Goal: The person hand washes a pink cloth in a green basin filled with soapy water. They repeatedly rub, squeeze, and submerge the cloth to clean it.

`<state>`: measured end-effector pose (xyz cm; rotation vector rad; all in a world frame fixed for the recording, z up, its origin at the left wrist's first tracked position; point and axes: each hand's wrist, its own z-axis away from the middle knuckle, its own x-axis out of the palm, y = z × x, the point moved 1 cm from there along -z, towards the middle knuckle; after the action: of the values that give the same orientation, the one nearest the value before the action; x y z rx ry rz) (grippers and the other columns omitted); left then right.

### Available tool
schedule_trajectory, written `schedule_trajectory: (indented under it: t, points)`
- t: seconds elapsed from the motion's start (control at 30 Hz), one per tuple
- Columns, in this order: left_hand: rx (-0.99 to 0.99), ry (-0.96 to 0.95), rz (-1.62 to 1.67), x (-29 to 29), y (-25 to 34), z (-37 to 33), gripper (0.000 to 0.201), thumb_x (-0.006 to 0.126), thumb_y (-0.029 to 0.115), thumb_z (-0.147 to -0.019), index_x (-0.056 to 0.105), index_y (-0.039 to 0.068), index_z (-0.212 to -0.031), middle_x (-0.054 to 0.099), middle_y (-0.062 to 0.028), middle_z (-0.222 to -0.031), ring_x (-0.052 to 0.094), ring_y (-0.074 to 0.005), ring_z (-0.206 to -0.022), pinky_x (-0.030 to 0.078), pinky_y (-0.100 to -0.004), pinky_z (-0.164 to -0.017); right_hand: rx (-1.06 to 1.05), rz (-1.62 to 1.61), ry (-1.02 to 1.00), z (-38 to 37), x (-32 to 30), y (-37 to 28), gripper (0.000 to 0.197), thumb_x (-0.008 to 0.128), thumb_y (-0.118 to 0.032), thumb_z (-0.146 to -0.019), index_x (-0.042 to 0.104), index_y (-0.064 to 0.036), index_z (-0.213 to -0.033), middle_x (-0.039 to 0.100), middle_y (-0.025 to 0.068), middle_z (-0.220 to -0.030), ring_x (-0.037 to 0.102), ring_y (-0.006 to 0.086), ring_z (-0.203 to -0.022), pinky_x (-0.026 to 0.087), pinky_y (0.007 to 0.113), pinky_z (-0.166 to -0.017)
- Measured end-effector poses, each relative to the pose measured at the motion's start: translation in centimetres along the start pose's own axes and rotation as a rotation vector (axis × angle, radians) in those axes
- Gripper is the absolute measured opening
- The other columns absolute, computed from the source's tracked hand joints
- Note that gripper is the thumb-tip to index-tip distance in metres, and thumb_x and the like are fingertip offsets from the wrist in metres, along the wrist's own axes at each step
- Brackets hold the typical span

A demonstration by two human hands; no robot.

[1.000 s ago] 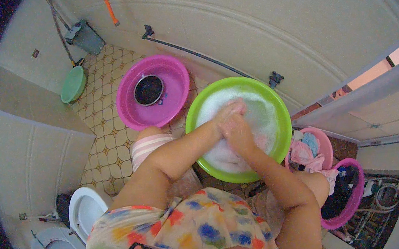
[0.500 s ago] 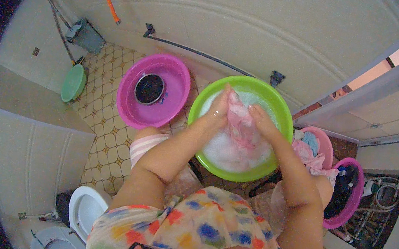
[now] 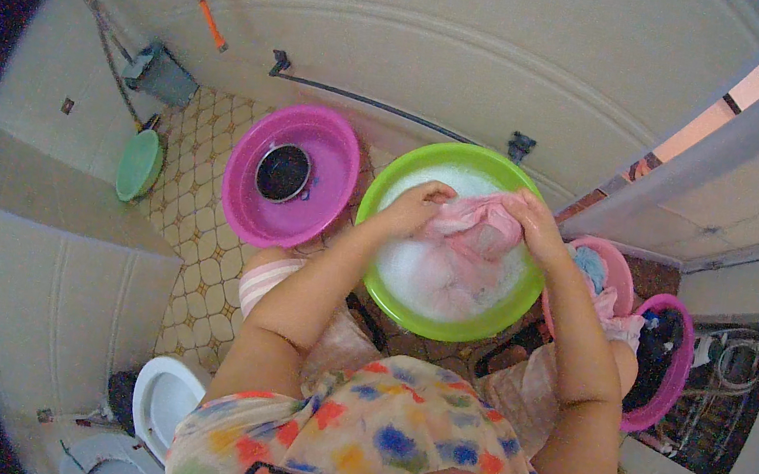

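Observation:
A wet pink garment (image 3: 473, 244) is stretched between my two hands over a green basin (image 3: 531, 301) of white suds (image 3: 402, 282). Its lower part hangs into the foam. My left hand (image 3: 419, 206) is closed on the garment's left side, fingers curled. At its upper right edge, my right hand (image 3: 537, 223) grips the cloth with the fingers bent over it. What kind of garment it is, I cannot tell.
Left of the green basin stands a magenta basin (image 3: 330, 217) with a dark round pan-like thing (image 3: 283, 173) in it. Close on the right are a pink basin (image 3: 620, 271) of clothes and a magenta tub (image 3: 671, 391) with dark cloth. A toilet (image 3: 153, 399) is lower left.
My hands have moved apart, the right one outward to the right. The pink garment, bunched between them before, is now spread wider.

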<state>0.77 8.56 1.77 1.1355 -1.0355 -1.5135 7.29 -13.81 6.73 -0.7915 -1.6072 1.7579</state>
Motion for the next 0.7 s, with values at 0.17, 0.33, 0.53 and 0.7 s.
schedule_trajectory:
  t: [0.17,0.33,0.53,0.7]
  points:
    - [0.078,-0.163,0.025,2.7,2.1,1.5,0.039,0.058,0.021,-0.081,0.051,0.005,-0.115,0.057,-0.0069,-0.101,0.054,-0.0141,-0.088,0.045,-0.0280,-0.077,-0.001,-0.364,-0.011,-0.1,0.3,0.3,0.020,0.055,-0.024,-0.085,0.052,-0.0052,-0.091,0.054,0.0002,-0.085,0.050,0.0079,-0.078,0.043,0.024,-0.071]
    - [-0.120,-0.087,0.414,1.9,4.8,1.6,0.030,0.056,0.028,-0.083,0.056,0.006,-0.104,0.060,-0.0064,-0.092,0.057,-0.0137,-0.078,0.048,-0.0306,-0.068,0.124,-0.089,-0.122,-0.6,-2.3,4.6,0.021,0.057,-0.026,-0.084,0.056,-0.0052,-0.089,0.057,0.0020,-0.086,0.053,0.0089,-0.079,0.045,0.025,-0.071]
    - [-0.224,0.063,0.841,0.1,2.1,0.3,0.023,0.054,0.023,-0.083,0.058,0.007,-0.099,0.061,-0.0093,-0.089,0.060,-0.0185,-0.078,0.049,-0.0311,-0.068,0.346,0.203,-0.573,-0.9,-1.8,8.0,0.035,0.057,-0.030,-0.083,0.057,-0.0034,-0.106,0.060,0.0062,-0.097,0.057,0.0146,-0.087,0.046,0.028,-0.073]
    - [-0.125,0.438,-0.076,-0.1,-2.7,-2.6,0.025,0.054,0.019,-0.081,0.058,0.007,-0.103,0.059,-0.0131,-0.089,0.059,-0.0248,-0.080,0.048,-0.0348,-0.075,0.222,0.141,0.232,-3.2,-1.3,9.8,0.040,0.055,-0.028,-0.081,0.053,-0.0008,-0.110,0.059,0.0125,-0.104,0.055,0.0196,-0.096,0.043,0.033,-0.084]
